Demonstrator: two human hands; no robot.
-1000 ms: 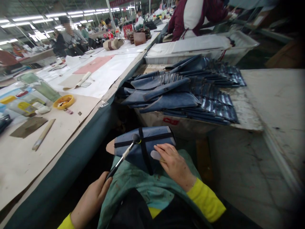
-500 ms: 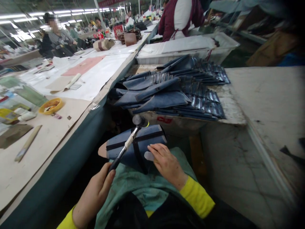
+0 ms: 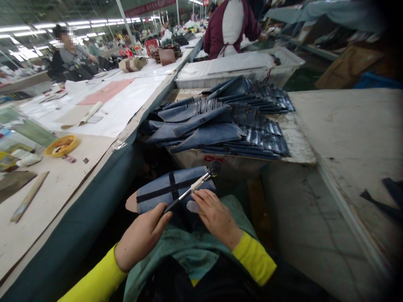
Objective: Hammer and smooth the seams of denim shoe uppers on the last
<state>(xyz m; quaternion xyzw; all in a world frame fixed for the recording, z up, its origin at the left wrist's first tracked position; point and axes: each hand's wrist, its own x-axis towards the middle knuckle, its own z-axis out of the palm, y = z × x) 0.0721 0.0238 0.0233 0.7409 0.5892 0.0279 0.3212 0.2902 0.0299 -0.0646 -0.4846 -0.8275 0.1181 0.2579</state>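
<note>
My left hand [image 3: 143,237] is closed round the dark handle of a hammer [image 3: 185,193], whose round head is raised near the right end of a blue leather piece [image 3: 154,183]. Black straps cross on that piece, which lies over my lap and has a pale tip at its left end. At its right part rests my right hand [image 3: 217,218], thumb and fingers together on a small whitish oval tool [image 3: 192,206] with a thin stem. The hammer shaft passes close to the right fingertips; whether they touch is unclear.
Stacked blue leather pieces [image 3: 208,130] lie on a board ahead, with a white bin [image 3: 283,63] behind them. On the left workbench [image 3: 94,144] are a yellow dish [image 3: 61,145] and a flat wooden stick [image 3: 30,197]. A person in maroon [image 3: 217,31] stands beyond the bin.
My left hand has moved to the right and slightly up, carrying the hammer head from above the middle of the leather piece to its right end. The view has shifted slightly.
</note>
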